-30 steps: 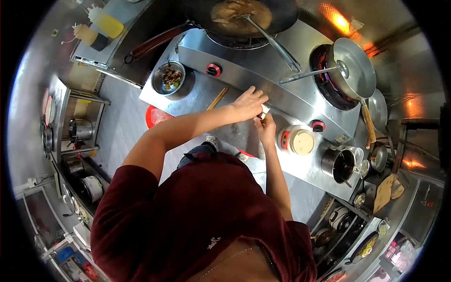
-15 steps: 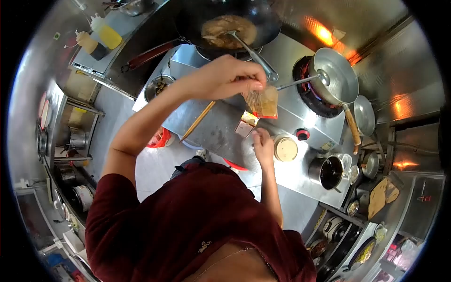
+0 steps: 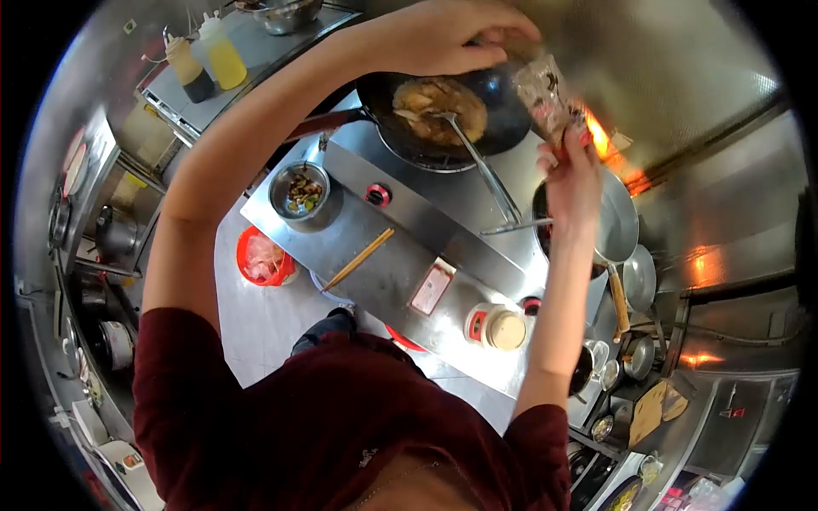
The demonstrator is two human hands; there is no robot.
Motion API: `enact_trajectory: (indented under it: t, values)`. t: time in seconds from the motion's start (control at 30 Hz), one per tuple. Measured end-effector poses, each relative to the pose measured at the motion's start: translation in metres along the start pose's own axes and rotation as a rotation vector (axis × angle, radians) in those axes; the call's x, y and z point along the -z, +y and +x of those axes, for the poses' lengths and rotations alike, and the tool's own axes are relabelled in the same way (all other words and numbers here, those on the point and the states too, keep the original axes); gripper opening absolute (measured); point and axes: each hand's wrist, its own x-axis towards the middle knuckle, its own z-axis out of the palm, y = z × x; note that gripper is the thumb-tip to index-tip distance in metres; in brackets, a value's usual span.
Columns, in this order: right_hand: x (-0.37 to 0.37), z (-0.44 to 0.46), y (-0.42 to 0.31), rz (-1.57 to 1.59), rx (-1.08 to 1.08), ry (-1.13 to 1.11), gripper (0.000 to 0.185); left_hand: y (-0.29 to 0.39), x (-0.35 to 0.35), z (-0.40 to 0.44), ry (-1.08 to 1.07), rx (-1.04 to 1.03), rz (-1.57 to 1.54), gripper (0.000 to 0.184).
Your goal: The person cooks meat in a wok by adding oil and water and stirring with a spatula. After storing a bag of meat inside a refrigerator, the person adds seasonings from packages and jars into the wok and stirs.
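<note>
A small clear plastic packet [image 3: 541, 92] is stretched between my two hands above the right side of the wok. My left hand [image 3: 460, 38] has its curled fingers at the packet's upper end; the exact grip is blurred. My right hand [image 3: 573, 166] pinches the lower end. Beneath, the black wok [image 3: 511, 106] holds brown liquid with pieces of food [image 3: 439, 106]. A metal ladle [image 3: 486, 166] rests in it, handle toward me. On the steel counter lies a small red and white box [image 3: 432, 288], beside a jar with a pale lid [image 3: 503, 328].
A pair of chopsticks [image 3: 358, 260] and a metal bowl of chopped food [image 3: 298, 192] sit at the counter's left. Flames show near a second pan [image 3: 618, 217] on the right. Squeeze bottles [image 3: 223, 55] stand at upper left; a red basket [image 3: 264, 257] is below.
Both hands have risen and moved away from me, bringing the packet up beside the wok. My right hand has left the counter and taken the packet's lower end. The view has shifted.
</note>
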Motion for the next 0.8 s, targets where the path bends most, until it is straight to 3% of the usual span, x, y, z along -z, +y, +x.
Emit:
enact_trajectory:
  t: [0.03, 0.13, 0.23, 0.27, 0.3, 0.33, 0.57, 0.8]
  values:
    - [0.004, 0.033, 0.005, -0.083, 0.013, -0.013, 0.02, 0.014, 0.019, -0.006, -0.031, 0.27, -0.155, 0.051]
    - [0.002, 0.102, 0.032, -0.311, 0.037, -0.01, 0.021, -0.009, 0.02, -0.048, 0.099, 0.294, -0.047, 0.023]
    - [0.003, 0.147, 0.062, -0.596, 0.072, -0.024, 0.021, -0.013, 0.025, -0.101, 0.13, 0.312, -0.123, 0.026]
    - [0.001, 0.157, 0.067, -0.693, 0.065, -0.034, 0.023, -0.003, 0.029, -0.115, 0.132, 0.483, -0.303, 0.025]
    - [0.0, 0.164, 0.073, -0.789, 0.059, -0.046, 0.025, -0.009, 0.024, -0.133, 0.241, 0.406, -0.268, 0.026]
    - [-0.002, 0.17, 0.078, -0.884, 0.054, -0.057, 0.027, -0.006, 0.025, -0.149, 0.267, 0.492, -0.323, 0.024]
    - [-0.009, 0.202, 0.107, -0.838, 0.045, -0.086, 0.029, -0.006, 0.019, -0.219, 0.366, 0.736, -0.376, 0.02]
    - [-0.014, 0.209, 0.102, -1.013, 0.063, -0.119, 0.031, -0.006, 0.014, -0.23, 0.43, 0.762, -0.357, 0.019]
